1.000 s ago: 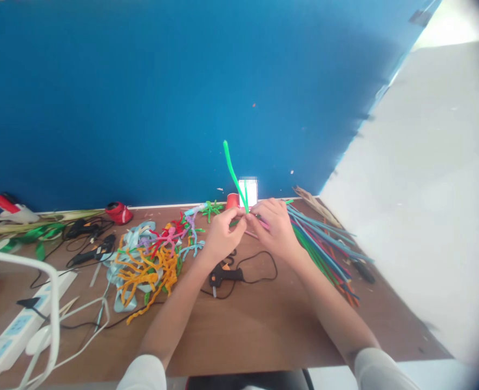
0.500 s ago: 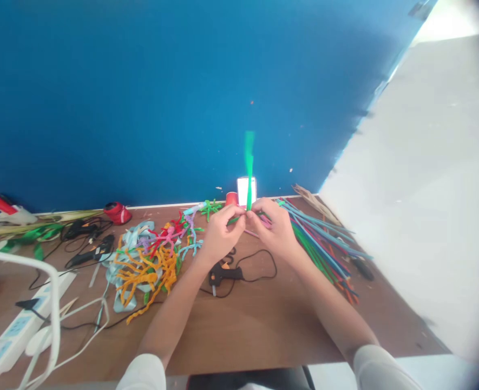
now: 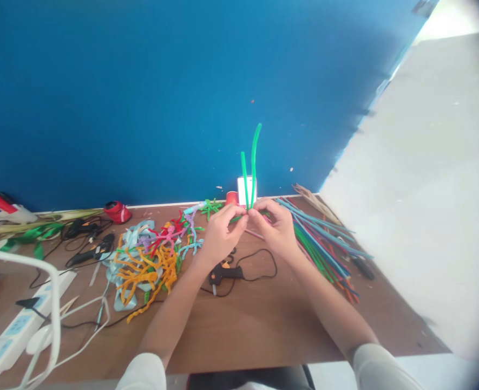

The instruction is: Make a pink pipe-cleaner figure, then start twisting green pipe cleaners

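Over the middle of the table, my left hand [image 3: 225, 230] and my right hand [image 3: 276, 227] meet fingertip to fingertip. Both pinch a green pipe cleaner [image 3: 255, 154] at its bent lower part. Two prongs of it rise above the fingers in a narrow V, the right one longer. My fingers hide the bend itself. Behind it stand a phone with a lit screen [image 3: 242, 189] and a red cup-like object [image 3: 231, 197]. Below my hands lies a black glue gun [image 3: 225, 273] with its cord looping right.
Left of my hands, orange twisted pipe-cleaner pieces [image 3: 158, 271] lie tangled with light blue ribbon [image 3: 128, 298]. Loose pipe cleaners [image 3: 316, 252] spread out on the right. A power strip [image 3: 28, 319] and a white metal frame [image 3: 54, 303] occupy the left front. A blue wall [image 3: 162, 108] rises behind.
The green prongs, blurred and close together before, now stand apart in a V and show sharply. Both hands stay nearly in the same place, still pinching.
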Available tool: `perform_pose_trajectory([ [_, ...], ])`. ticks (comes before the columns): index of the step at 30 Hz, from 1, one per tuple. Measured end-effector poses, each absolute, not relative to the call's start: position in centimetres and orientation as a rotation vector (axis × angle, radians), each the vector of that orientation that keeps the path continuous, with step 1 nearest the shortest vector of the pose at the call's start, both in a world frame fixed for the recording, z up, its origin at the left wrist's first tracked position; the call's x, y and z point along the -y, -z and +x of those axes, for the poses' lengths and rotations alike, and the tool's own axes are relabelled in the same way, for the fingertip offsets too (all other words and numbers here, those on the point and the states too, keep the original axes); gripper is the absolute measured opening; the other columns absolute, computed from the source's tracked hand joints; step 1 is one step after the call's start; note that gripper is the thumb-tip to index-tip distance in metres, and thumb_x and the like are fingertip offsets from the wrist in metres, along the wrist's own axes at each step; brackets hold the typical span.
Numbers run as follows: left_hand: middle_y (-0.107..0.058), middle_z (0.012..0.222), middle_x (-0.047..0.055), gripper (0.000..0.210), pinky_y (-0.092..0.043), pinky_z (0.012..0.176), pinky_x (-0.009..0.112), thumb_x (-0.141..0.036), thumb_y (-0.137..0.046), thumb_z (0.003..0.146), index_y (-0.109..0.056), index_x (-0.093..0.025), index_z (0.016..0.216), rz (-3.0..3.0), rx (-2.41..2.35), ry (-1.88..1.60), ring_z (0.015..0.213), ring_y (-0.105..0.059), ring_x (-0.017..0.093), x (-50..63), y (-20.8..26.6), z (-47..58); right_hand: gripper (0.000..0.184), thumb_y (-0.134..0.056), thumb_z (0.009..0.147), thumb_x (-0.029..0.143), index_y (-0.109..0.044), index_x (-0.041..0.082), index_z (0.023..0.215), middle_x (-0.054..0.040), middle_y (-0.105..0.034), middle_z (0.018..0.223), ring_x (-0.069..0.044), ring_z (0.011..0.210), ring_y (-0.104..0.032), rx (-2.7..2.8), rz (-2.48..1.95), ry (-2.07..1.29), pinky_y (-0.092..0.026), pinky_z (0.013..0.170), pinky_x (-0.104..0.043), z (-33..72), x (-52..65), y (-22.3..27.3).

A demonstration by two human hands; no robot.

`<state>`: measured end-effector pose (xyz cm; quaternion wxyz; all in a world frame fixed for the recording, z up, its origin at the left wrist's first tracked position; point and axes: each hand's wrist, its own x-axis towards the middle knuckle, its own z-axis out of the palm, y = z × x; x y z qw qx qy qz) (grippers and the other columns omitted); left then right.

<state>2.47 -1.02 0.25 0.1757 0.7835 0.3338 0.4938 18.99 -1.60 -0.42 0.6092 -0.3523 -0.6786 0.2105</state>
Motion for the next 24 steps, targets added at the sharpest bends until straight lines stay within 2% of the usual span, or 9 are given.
perform_pose_trajectory([
  [7,-0.064,0.085,0.001,0.01,-0.045,0.075,0.026,-0.022,-0.056,0.096,-0.062,-0.019,0.089,2.236,-0.925,-1.386,0.081,-0.059,0.013,0.8,-0.2,2.4,0.018,-0.066,0.093,0.031,-0.062,0.02,0.08,0.0031,-0.062,0.072,-0.01,0.067,-0.056,1.515,-0.854,-0.545,-0.044,0.061,-0.023,18.4,1.7,0.6],
  [15,-0.067,0.091,0.003,0.014,-0.049,0.079,0.028,-0.029,-0.053,0.098,-0.062,-0.019,0.094,1.953,-0.915,-1.363,0.086,-0.063,0.016,0.9,0.6,3.1,0.003,-0.067,0.092,0.019,-0.067,0.021,0.09,-0.0007,-0.071,0.081,-0.014,0.074,-0.065,1.491,-0.867,-0.081,-0.051,0.067,-0.027,17.8,1.8,1.4],
  [24,-0.062,0.085,0.001,0.012,-0.044,0.07,0.026,-0.027,-0.053,0.099,-0.06,-0.02,0.092,2.025,-0.981,-1.417,0.078,-0.057,0.014,0.7,0.5,3.1,0.023,-0.055,0.097,0.014,-0.071,0.018,0.113,-0.0109,-0.072,0.1,-0.02,0.093,-0.067,1.678,-0.842,0.025,-0.056,0.081,-0.037,17.7,1.8,1.5],
])
